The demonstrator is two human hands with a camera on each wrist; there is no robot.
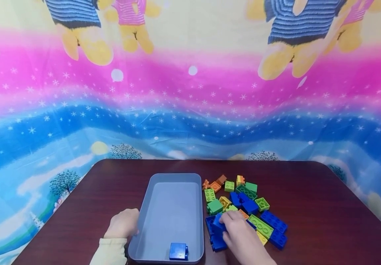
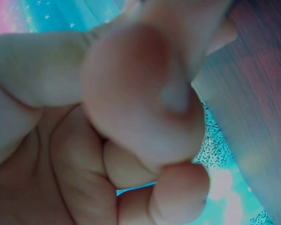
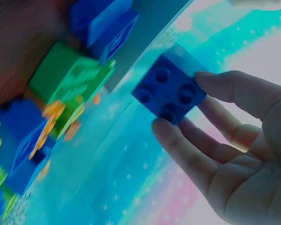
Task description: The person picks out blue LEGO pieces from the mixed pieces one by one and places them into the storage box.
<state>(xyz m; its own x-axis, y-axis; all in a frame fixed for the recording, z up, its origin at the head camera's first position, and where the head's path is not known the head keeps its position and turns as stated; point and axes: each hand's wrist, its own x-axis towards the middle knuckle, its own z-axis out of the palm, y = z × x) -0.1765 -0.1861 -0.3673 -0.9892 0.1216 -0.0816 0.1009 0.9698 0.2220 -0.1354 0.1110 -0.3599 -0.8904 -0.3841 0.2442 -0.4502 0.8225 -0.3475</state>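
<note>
At the left wall of a grey-blue tray (image 1: 177, 177), my left hand (image 1: 122, 222) grips the rim. Its thumb (image 2: 136, 93) and curled fingers fill the left wrist view, which hides the rim. A blue brick (image 1: 178, 251) lies in the tray's near end. My right hand (image 1: 243, 233) is over the brick pile, right of the tray. Between thumb and fingers it pinches another blue brick (image 3: 166, 84), whose studs face the camera in the right wrist view.
Green, blue, yellow and orange bricks lie loose right of the tray, among them a long lime brick (image 1: 260, 226), a green brick (image 1: 215, 207) and a blue brick (image 1: 274, 221). All stand on a dark brown table (image 1: 319, 206) before a patterned curtain (image 1: 190, 110).
</note>
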